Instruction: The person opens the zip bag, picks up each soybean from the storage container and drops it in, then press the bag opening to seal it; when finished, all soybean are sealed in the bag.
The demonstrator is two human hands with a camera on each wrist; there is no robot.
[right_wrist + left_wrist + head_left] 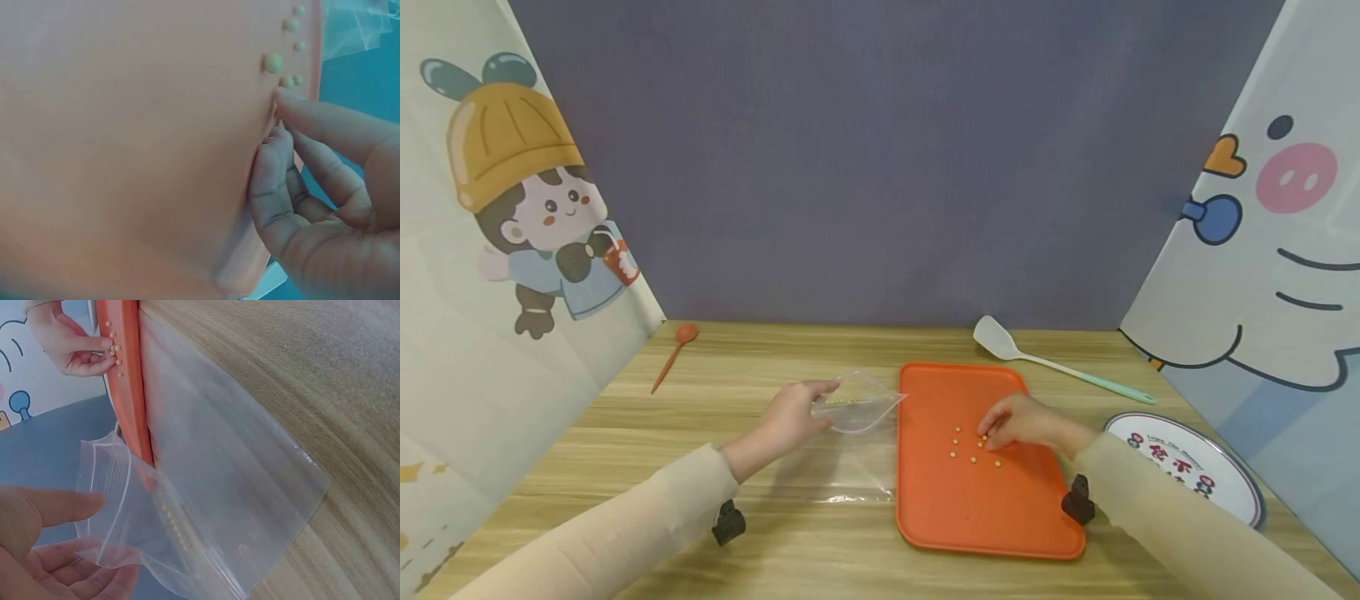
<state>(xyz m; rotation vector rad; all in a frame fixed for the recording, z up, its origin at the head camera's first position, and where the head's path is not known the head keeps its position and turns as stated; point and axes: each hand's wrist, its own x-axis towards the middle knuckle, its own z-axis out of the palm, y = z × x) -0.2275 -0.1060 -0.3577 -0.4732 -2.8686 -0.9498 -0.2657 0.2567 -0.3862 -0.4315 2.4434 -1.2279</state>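
Observation:
My left hand (pixel 797 410) grips a clear zip bag (pixel 169 512) by its mouth, thumb and fingers at the zip end. The mouth gapes, and a row of small yellow soybeans (pixel 174 526) shows inside. The rest of the bag spreads flat on the table, against the tray's left side. Over the orange tray (pixel 970 517), my right hand (pixel 1018 421) pinches at a soybean (pixel 985 437) with thumb and fingertips; the thumb hides that bean in the right wrist view. Several loose soybeans (pixel 272 63) lie around the fingertips on the tray.
A white spatula with a green handle (pixel 1116 387) lies behind the tray to the right. Beside the right forearm is a white plate with red lettering (pixel 1232 475), partly covered by the sleeve. An orange spoon (pixel 672 358) lies at the back left. Printed walls enclose the wooden table (pixel 820 567).

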